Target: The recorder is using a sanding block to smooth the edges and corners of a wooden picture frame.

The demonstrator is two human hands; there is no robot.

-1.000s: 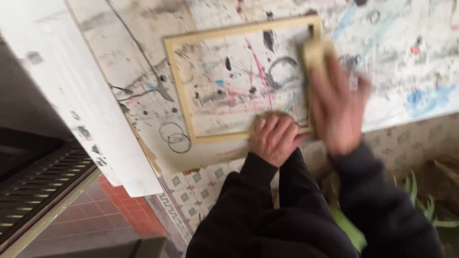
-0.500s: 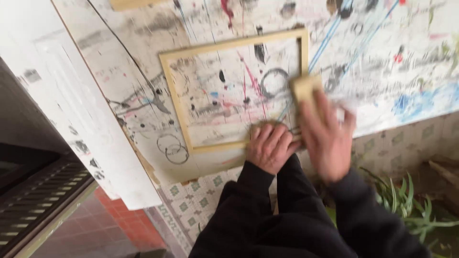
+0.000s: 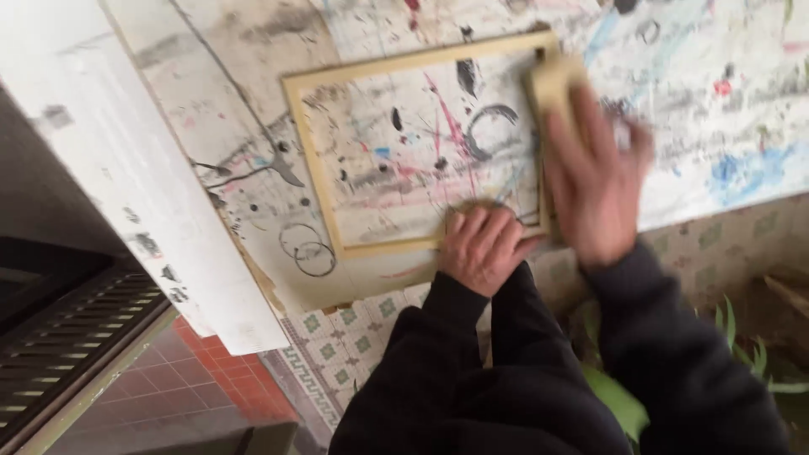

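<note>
The wood frame lies flat on the paint-splashed worktop. Left hand presses flat on its bottom edge, at 6 o'clock, fingers together. Right hand grips a pale sanding block on the frame's right side, at 3 o'clock. Frame is thin, light yellow w/ an open middle.

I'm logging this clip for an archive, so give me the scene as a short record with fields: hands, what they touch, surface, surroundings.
left hand: left hand pressed flat on the lower edge of the wooden frame
right hand: right hand grips a pale sanding block against the frame's right side; blurred
surface: paint-spattered tabletop, frame lying flat on it
clothing: dark sleeves
surroundings: patterned tile wall, red floor tiles, green plant leaves
</note>
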